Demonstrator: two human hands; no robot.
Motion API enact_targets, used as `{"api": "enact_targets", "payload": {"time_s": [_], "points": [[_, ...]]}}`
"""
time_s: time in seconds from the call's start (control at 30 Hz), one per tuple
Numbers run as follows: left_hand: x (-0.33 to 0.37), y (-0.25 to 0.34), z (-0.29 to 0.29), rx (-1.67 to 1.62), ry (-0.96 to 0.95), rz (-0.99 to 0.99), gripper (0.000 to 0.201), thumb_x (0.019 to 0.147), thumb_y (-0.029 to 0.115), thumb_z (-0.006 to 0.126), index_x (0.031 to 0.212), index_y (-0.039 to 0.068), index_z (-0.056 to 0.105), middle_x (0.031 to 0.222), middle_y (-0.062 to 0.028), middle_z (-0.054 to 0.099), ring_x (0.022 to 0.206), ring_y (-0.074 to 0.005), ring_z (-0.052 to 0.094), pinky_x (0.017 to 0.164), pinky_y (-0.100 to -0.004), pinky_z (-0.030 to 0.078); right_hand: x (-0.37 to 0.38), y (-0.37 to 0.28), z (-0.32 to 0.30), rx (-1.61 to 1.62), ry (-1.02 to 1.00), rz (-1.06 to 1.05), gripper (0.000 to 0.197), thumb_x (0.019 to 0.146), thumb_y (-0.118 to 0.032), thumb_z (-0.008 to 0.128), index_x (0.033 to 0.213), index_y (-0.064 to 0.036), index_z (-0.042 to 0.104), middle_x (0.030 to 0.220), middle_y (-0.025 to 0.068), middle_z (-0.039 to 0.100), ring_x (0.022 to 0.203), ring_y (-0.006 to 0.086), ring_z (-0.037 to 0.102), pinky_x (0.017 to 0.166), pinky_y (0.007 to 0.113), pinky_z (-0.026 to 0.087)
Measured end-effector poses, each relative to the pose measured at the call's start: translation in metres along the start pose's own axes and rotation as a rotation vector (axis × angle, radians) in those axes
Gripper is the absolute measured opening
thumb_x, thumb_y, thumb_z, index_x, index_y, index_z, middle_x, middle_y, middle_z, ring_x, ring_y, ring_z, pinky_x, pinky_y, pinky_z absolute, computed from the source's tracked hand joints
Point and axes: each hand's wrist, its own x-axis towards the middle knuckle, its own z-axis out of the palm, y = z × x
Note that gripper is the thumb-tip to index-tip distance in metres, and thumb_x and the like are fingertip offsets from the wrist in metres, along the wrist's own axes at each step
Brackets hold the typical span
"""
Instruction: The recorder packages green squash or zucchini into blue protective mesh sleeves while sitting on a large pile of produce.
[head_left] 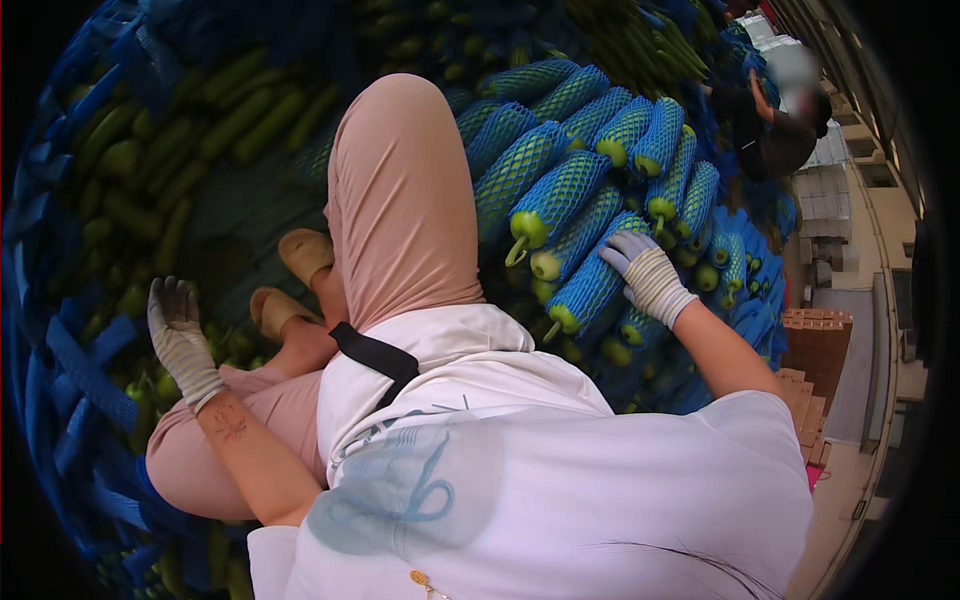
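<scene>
My right hand point(645, 272), in a striped knit glove with grey fingers, lies on a long green gourd point(578, 300) in a blue foam net sleeve. Its fingers stretch over the top of the sleeve and its underside is hidden. That gourd sits at the near side of a stacked pile of netted gourds point(560, 198), most with their stem ends toward me. Over at the left, my left hand point(182, 338) wears a matching glove. Nothing is in it, and its fingers reach out above bare green gourds point(165, 390) beside my folded leg.
Loose blue foam nets point(85, 365) heap along the left edge. More unwrapped gourds point(250, 115) lie at the far left in shadow. My bent knees and sandals point(275, 312) take up the middle. Beyond the pile, at the far right, another person point(775, 130) works near reddish-brown stacked blocks point(815, 350).
</scene>
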Motion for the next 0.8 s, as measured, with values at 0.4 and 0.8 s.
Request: {"api": "enact_targets", "payload": {"time_s": [0.4,0.8], "points": [[-0.036,0.024,0.045,0.642,-0.010,0.186,0.025,0.090,0.026,0.057,0.089,0.002,0.065,0.084,-0.0072,0.066,0.079,-0.0155,0.061,0.078,-0.0277,0.046,0.163,-0.105,-0.108,0.368,0.290,-0.315,0.043,0.070,0.001,0.060,0.112,-0.0018,0.055,0.105,0.0192,0.060,0.097,0.0361,0.056,0.084,0.041,0.045],[-0.011,0.156,-0.080,1.976,0.720,0.278,0.058,0.075,0.021,0.067,0.128,0.013,0.044,0.114,-0.0138,0.052,0.101,-0.0297,0.054,0.085,-0.0409,0.046,0.301,-0.281,-0.162,0.412,0.227,-1.196,0.038,0.068,-0.008,0.065,0.104,-0.0022,0.056,0.094,0.0143,0.061,0.086,0.0330,0.059,0.077,0.041,0.048]]}}
